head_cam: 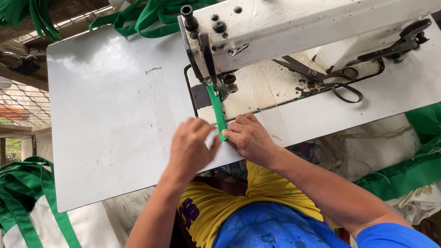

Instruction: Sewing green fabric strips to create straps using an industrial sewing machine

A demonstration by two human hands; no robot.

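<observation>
A narrow green fabric strip (217, 110) was pinched between the fingers of the left hand (192, 147) and right hand (249, 138), its length running away from them to the white sewing machine's (294, 27) needle.

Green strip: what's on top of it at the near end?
Both hands, left hand and right hand, press on the green strip. Its near end shows between their fingers; anything beneath the palms is hidden. The far end runs under the presser foot.

My left hand (190, 149) covers the near end of the green strap (217, 110), so I can't tell how it's gripped. Strap's top end vanishes under the sewing machine (294, 32) head; needle not readable. Machine is cut off by the top edge. Scissors (321, 76) tips hidden under the machine arm. Green bags (23, 202) cropped at left.
</observation>
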